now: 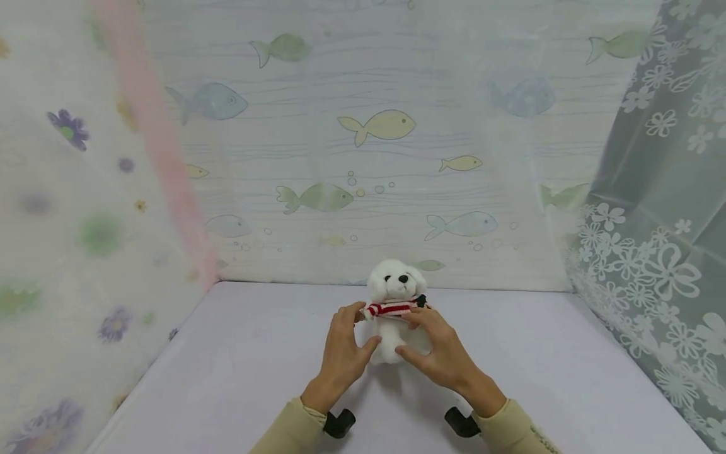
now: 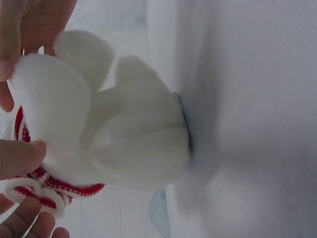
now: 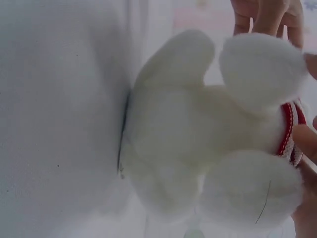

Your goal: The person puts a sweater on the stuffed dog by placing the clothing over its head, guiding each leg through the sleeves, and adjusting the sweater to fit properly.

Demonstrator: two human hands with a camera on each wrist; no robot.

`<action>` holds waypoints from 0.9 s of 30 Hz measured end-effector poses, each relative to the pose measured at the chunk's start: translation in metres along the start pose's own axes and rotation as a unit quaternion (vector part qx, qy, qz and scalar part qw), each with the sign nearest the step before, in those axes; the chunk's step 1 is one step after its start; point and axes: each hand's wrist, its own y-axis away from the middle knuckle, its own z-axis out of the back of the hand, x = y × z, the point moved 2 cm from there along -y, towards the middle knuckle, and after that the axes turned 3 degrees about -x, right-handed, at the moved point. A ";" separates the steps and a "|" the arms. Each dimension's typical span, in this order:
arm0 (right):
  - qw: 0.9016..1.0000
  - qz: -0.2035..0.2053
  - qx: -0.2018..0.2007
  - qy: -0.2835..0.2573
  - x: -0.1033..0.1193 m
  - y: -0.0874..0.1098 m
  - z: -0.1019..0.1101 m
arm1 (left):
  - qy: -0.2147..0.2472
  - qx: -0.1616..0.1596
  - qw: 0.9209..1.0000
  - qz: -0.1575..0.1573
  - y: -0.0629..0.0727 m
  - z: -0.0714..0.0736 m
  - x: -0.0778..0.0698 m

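A white plush dog [image 1: 391,340] sits upright on the white table, its face toward me. Around its neck is a red-and-white striped knitted garment [image 1: 392,308], with a small dark piece at its right side. My left hand [image 1: 343,347] holds the dog's left-of-view side, thumb low and fingers up by the knit. On the other side my right hand [image 1: 445,353] holds it likewise, fingers over the knit's edge. In the left wrist view the left thumb [image 2: 25,156] lies against the fur. The right wrist view shows the dog's seat [image 3: 153,129] resting on the table.
The white tabletop [image 1: 255,353] spreads around the dog. Behind it hangs a fish-print curtain [image 1: 374,164]. A floral curtain [image 1: 74,252] stands at left, a grey one with white flowers [image 1: 669,252] at right. Black wrist pieces [image 1: 340,424] show below the forearms.
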 end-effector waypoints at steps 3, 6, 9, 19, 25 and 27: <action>0.999 0.015 0.026 0.013 -0.001 0.002 -0.003 | 0.013 0.005 1.000 -0.012 0.001 0.000 0.001; 0.997 0.043 0.045 0.037 -0.001 0.003 -0.006 | 0.020 0.009 1.000 -0.018 0.001 0.000 0.002; 0.995 0.071 0.044 0.059 -0.001 0.005 -0.010 | 0.024 0.016 0.999 -0.017 0.001 0.000 0.003; 0.991 0.109 0.018 0.073 0.001 0.004 -0.008 | 0.066 0.058 0.996 -0.023 -0.001 -0.002 0.008; 0.991 0.106 0.009 0.076 0.005 0.000 -0.001 | 0.079 0.071 0.994 -0.003 -0.003 0.002 0.008; 0.994 0.101 0.025 0.044 0.006 -0.001 0.001 | 0.082 0.081 0.993 0.000 -0.004 0.003 0.007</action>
